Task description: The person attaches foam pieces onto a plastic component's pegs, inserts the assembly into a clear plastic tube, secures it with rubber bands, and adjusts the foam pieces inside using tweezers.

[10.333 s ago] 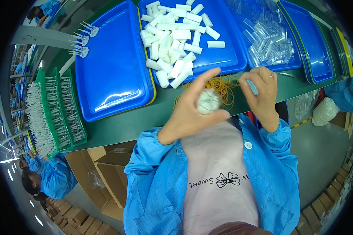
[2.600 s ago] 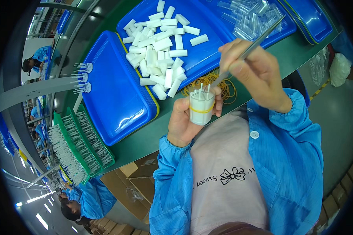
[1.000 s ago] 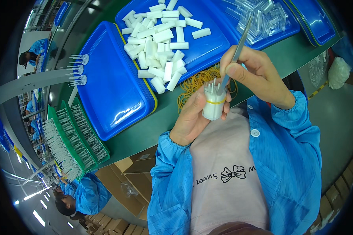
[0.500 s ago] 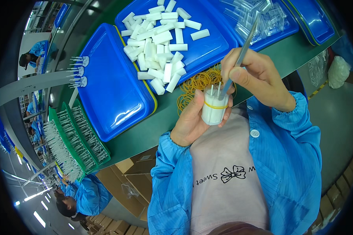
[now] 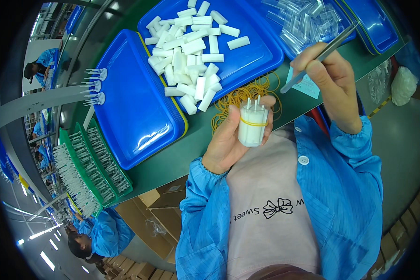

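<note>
My left hand (image 5: 226, 147) is wrapped round a bundle of white foam blocks and clear plastic pieces (image 5: 252, 135). A yellow rubber band circles the bundle's middle, and several thin white pins stick up from its top. My right hand (image 5: 336, 86) grips a pair of metal tweezers (image 5: 291, 84) to the right of the bundle. The tweezers' lower end points down and left, apart from the bundle. Behind the left hand lies a heap of yellow rubber bands (image 5: 238, 95) on the green table (image 5: 201, 125).
White foam blocks (image 5: 192, 45) fill part of a blue tray (image 5: 254, 53), with clear plastic pieces (image 5: 308, 25) in another beyond. At left stand stacked blue trays (image 5: 137, 112) and green racks (image 5: 98, 163) of white pins. A pale printed card (image 5: 308, 87) lies near my right hand.
My right hand has drawn the tweezers away from the bundle's top, up and to the right. The left hand holds the bundle in nearly the same place. The card has come into sight.
</note>
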{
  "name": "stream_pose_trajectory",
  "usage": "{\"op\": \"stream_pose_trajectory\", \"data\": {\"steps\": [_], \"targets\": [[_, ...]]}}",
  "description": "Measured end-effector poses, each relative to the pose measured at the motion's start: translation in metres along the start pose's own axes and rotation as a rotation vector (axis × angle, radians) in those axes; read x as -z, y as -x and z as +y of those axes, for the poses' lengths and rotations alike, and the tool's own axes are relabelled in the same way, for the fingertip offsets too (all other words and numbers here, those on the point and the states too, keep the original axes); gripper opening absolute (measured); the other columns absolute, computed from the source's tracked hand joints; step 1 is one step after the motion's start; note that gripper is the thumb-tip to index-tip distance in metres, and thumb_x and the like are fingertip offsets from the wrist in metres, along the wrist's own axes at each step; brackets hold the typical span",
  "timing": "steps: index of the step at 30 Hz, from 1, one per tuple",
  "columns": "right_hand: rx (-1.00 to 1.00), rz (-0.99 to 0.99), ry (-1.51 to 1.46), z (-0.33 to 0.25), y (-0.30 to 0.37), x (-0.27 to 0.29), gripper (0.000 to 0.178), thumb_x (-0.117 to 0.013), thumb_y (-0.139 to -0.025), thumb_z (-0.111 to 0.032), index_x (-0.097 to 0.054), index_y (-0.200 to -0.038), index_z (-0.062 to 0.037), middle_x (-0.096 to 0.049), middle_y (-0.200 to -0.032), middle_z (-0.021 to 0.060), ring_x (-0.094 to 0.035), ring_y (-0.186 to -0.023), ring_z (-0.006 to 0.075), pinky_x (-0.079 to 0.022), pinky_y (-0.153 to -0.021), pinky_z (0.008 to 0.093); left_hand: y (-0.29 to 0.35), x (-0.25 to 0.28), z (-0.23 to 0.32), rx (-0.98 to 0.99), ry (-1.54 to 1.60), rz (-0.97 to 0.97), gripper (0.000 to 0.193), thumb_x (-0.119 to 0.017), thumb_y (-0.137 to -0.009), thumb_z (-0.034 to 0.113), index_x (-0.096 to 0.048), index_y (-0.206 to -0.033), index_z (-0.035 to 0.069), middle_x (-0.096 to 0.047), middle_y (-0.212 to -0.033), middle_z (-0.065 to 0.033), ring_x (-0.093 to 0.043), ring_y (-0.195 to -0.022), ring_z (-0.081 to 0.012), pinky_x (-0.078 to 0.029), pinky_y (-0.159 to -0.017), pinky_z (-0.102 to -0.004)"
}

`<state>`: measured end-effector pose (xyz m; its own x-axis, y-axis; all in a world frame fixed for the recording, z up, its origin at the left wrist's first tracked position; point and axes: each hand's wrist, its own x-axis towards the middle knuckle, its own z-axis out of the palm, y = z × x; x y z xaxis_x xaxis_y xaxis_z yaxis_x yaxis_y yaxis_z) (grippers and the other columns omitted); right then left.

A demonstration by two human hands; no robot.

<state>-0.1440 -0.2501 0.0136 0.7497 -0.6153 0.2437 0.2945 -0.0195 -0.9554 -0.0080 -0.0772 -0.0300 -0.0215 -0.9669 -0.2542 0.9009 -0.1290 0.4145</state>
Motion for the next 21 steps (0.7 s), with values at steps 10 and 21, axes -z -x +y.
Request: {"op": "stream_pose_trajectory", "data": {"steps": [10, 21], "targets": [[0.172, 0.115, 0.839, -0.006, 0.018, 0.056, 0.013, -0.054, -0.091, -0.008, -0.061, -0.096, 0.0019, -0.061, -0.094, 0.0069, -0.056, -0.085, 0.0129, -0.044, -0.077, 0.0262, -0.004, -0.005, 0.005, 0.034, 0.100, 0.007, 0.069, -0.034, -0.093, 0.056, -0.034, -0.135, 0.001, -0.055, -0.104, -0.0093, -0.055, -0.086, -0.0187, -0.046, -0.069, -0.0296], [-0.031, -0.023, -0.012, 0.002, 0.010, -0.006, 0.020, -0.050, -0.095, -0.018, -0.058, -0.093, 0.0010, -0.059, -0.090, 0.0074, -0.057, -0.077, 0.0114, -0.047, -0.070, 0.0249, -0.007, -0.016, 0.000, 0.064, -0.168, -0.017, 0.070, -0.042, -0.089, 0.058, -0.036, -0.132, 0.003, -0.056, -0.100, -0.0085, -0.056, -0.081, -0.0161, -0.047, -0.063, -0.0280]]}}
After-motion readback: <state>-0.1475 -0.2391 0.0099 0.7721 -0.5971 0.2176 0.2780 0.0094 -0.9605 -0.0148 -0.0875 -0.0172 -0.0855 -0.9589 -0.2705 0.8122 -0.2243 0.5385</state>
